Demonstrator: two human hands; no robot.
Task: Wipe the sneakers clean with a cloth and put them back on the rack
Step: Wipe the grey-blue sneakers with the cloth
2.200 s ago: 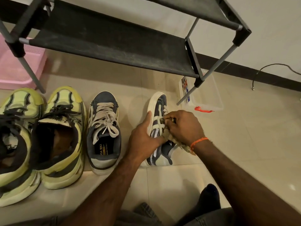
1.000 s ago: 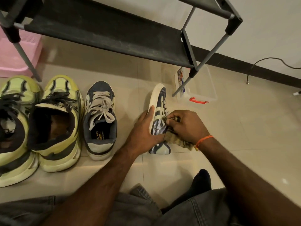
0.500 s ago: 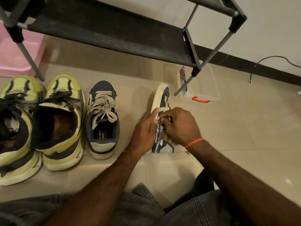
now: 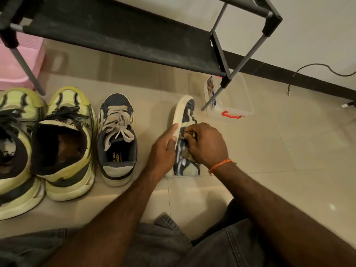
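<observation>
A navy-and-white canvas sneaker (image 4: 185, 116) lies tipped on its side on the beige tiled floor (image 4: 269, 151), just in front of the right front leg of the black fabric-shelved shoe rack (image 4: 123, 35). The left hand (image 4: 163, 151) steadies it: straight fingers press along the cream sole edge, index finger pointing toward the toe. The right hand (image 4: 207, 144) has its grip curled round a small bunched brownish cloth (image 4: 185, 154) and presses it against the sneaker's striped side panel near the laces.

The step in hand appears to be the wiping of this second navy shoe. Its mate, a matching navy sneaker with white laces (image 4: 117, 139), stands upright on the floor to the left, and further left, near the rack's left front leg, stands a pair of pale yellow-green chunky sneakers with black laces (image 4: 65, 143), touching each other. None of the shoes is on the rack yet, so the task looks well short of done.

Next, the move probably calls for drawing the cloth along the panel toward the heel or toe while the left hand keeps the shoe from sliding on the smooth tile, then turning it to reach the other side. A clear plastic box with a red clasp (image 4: 231, 101) sits close behind the toe.
</observation>
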